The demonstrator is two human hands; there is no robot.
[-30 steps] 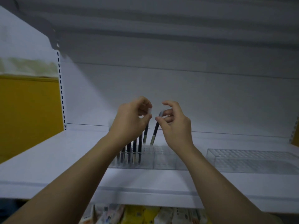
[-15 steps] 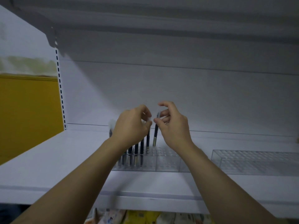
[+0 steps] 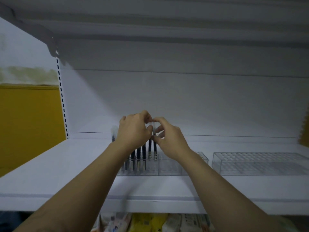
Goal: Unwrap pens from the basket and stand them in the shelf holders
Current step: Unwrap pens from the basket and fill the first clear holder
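A clear plastic pen holder with a grid of holes stands on the white shelf. Several dark pens stand upright in its left part. My right hand pinches the top of the rightmost dark pen, which stands upright with its tip in a hole. My left hand is right beside it, fingers curled at the tops of the pens, and seems to pinch a small clear piece. The two hands nearly touch.
A second clear grid holder, with no pens in it, stands to the right on the shelf. Colourful packaged goods show below the shelf's front edge. A yellow panel lies to the left. The basket is out of view.
My right hand has lowered the tilted pen into the holder, and it now stands upright. Both hands moved down and closer together.
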